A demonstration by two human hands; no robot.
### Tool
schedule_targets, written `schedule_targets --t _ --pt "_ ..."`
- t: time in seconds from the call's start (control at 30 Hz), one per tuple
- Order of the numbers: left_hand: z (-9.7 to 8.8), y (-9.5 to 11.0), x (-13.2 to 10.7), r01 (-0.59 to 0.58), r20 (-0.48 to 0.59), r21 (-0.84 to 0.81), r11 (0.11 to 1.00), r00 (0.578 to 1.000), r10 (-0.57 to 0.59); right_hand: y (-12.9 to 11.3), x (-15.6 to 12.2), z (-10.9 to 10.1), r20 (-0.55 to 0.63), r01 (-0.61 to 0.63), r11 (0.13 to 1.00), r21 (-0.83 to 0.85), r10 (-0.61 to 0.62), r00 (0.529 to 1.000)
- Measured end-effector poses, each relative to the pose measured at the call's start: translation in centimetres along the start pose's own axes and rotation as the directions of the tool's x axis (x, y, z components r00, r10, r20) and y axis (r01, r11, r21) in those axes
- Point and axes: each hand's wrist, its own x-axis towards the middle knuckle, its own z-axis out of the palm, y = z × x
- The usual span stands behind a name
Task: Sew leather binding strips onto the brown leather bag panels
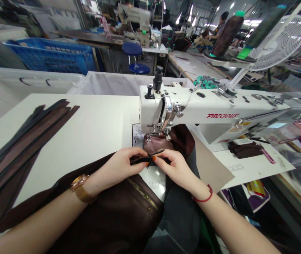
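Dark brown leather (100, 215) with a brass zipper (143, 193) is draped over the table's front, part of it showing a grey backing. My left hand (125, 162) pinches one edge of this leather between thumb and fingers. Close beside it, my right hand (173, 165) pinches the adjoining edge, the fingertips of both nearly meeting. Just beyond the fingers stands the white sewing machine (192, 106), a brown piece of the leather lying under its presser foot (149, 137). Folds hide exactly how the edges meet.
Brown and black leather strips (25, 151) lie at the left of the white table (97, 123). A beige board (211, 162) and a bundle of dark brown pieces (245, 150) are to the right. Thread cones (228, 35) and a fan (280, 42) stand behind. A blue basket (52, 54) is at back left.
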Motion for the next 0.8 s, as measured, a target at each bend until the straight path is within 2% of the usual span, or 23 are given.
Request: schedule_targets --t 0.13,0.23,0.37,0.5,0.63,0.73,0.8 --pt "0.8 0.0 -0.3 -0.004 -0.067 0.048 0.999 0.998 0.007 -0.3 0.0 0.4 -0.025 0.018 1.000 -0.019 -0.018 1.000" --pt "1.3 -0.1 -0.4 -0.046 -0.136 0.130 0.990 0.989 0.064 -0.7 0.0 0.6 -0.059 0.034 0.995 -0.096 -0.039 0.997" --pt "1.3 -0.5 -0.4 -0.121 -0.079 0.113 0.986 0.988 0.130 -1.0 -0.1 0.6 -0.024 0.097 0.976 -0.197 -0.104 0.994" --pt "1.0 -0.9 -0.5 -0.203 -0.047 0.121 0.972 0.977 0.210 -1.0 -0.2 0.6 -0.014 0.143 0.963 -0.229 -0.150 0.989" --pt "1.8 -1.6 -1.2 -0.319 -0.063 0.357 0.878 0.930 0.363 -1.4 -0.7 0.5 0.006 0.111 0.984 -0.137 -0.111 0.994" --pt "2.8 -2.2 -1.8 -0.328 -0.026 0.526 0.785 0.916 0.400 -1.2 -1.4 0.7 0.093 0.082 0.993 -0.083 -0.075 0.993" --pt "3.3 -2.6 -2.1 -0.341 0.019 0.535 0.773 0.919 0.393 -0.6 -2.1 1.0 0.138 0.077 0.987 -0.140 -0.058 0.989"
